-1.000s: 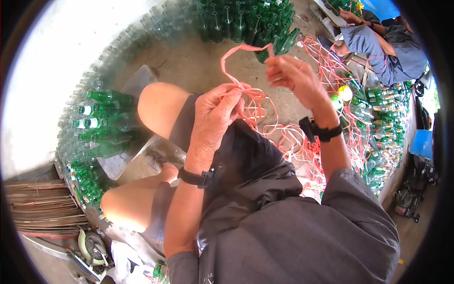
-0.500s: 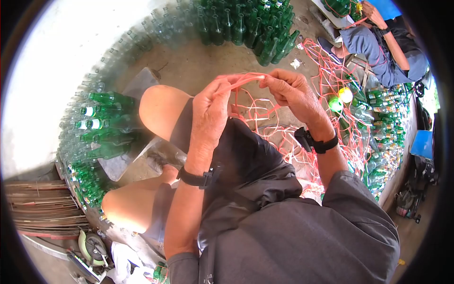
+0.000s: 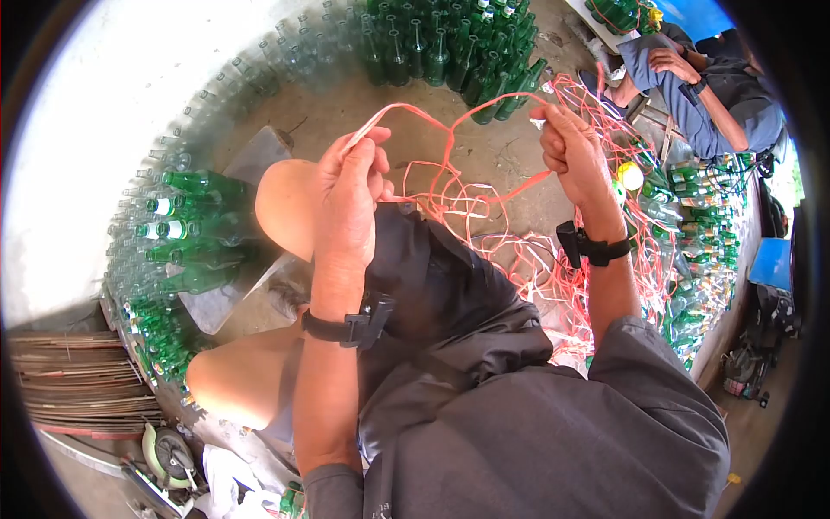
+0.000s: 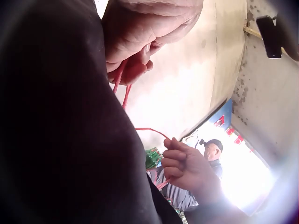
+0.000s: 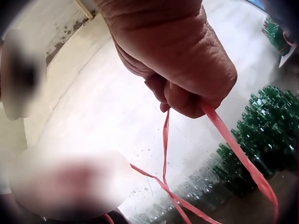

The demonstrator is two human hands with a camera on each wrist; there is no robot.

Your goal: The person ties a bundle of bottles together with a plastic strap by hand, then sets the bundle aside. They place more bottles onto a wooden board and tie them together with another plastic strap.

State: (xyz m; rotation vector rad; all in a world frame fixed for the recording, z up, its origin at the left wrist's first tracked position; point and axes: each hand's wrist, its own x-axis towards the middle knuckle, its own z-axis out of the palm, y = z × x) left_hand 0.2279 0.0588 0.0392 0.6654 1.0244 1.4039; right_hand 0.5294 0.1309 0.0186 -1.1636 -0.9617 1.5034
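Both hands hold a pink plastic ribbon, which runs between them in the head view and crosses itself midway. My left hand, over the bent knee, pinches one part of it between thumb and fingers. To the right, my right hand curls round the other part, one strand leaving near the thumb and one from the lower fingers. In the right wrist view two ribbon strands come out of the curled right hand. Loose ribbon tangles hang and lie below the hands.
Rows of green bottles stand at the back; more bottles are at the left and along the right. Another person sits at the upper right. Thin wooden strips are stacked at the lower left.
From close together half a second ago, the hands have drawn apart, left hand leftward and right hand rightward. The ribbon now spreads in a wide loop. The other person's raised hand has come down.
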